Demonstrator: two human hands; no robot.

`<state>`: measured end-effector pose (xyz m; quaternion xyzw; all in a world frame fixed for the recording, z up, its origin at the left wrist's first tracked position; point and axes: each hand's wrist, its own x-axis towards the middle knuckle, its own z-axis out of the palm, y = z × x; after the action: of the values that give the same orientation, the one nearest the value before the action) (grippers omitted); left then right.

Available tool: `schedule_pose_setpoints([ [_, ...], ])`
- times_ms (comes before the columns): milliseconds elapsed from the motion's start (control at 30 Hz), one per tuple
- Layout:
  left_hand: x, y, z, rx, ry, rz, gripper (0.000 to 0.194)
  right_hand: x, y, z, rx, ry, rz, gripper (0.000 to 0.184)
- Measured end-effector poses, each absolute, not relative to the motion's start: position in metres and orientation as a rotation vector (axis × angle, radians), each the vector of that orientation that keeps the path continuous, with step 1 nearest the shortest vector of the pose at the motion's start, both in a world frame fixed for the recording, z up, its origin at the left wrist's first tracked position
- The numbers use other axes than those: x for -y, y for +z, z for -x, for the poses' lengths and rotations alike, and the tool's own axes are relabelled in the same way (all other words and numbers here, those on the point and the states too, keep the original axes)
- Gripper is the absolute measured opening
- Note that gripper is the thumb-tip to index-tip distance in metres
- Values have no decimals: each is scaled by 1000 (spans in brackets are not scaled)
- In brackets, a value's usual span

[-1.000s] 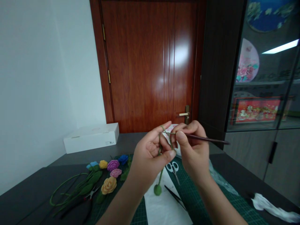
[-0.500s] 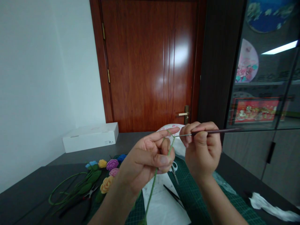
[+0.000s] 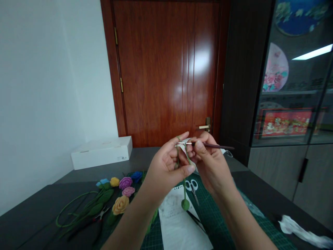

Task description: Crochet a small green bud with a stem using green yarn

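Head view: left hand (image 3: pixel 168 163), fingers spread, pinching green yarn strand (image 3: pixel 184 187) taut for working; right hand (image 3: pixel 212 163), fingers closed pencil-style on crochet hook (image 3: pixel 215 146), tip at strand, above cutting mat (image 3: pixel 205 205).

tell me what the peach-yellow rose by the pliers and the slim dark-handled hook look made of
The peach-yellow rose looks like matte yarn, soft-surfaced, stitches too small to see. The slim dark-handled hook has a glossy handle, wood or plastic, and a bright shaft that glints like metal.
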<state>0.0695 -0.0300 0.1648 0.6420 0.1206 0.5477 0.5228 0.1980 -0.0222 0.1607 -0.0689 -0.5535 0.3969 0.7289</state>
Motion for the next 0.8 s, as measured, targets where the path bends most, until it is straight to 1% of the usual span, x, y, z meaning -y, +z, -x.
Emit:
schedule_pose_setpoints([
  [100,26,162,-72,-374,1336,-1617,74,15,156,-199,1256,609,143,20],
  [167,22,161,-71,-407,1328,-1681,77,10,153,-201,1255,551,163,16],
  [333,8,153,-71,-422,1180,-1850,89,0,153,-209,1122,590,172,14],
  [433,-1,146,-74,-438,1115,-1925,91,-5,155,-216,1091,622,158,16],
  [533,-7,141,-75,-474,1080,-2014,88,-11,157,-222,1053,610,165,19],
  [600,-9,140,-76,-545,1025,-2099,80,-14,157,-225,1033,621,177,21],
  [633,-11,139,-76,-589,975,-2146,71,-15,157,-226,1026,631,188,21],
  [733,-16,137,-78,-677,813,-2238,37,-17,157,-230,1008,673,215,20],
  [800,-21,133,-80,-663,750,-2223,27,-17,157,-232,991,703,203,18],
])
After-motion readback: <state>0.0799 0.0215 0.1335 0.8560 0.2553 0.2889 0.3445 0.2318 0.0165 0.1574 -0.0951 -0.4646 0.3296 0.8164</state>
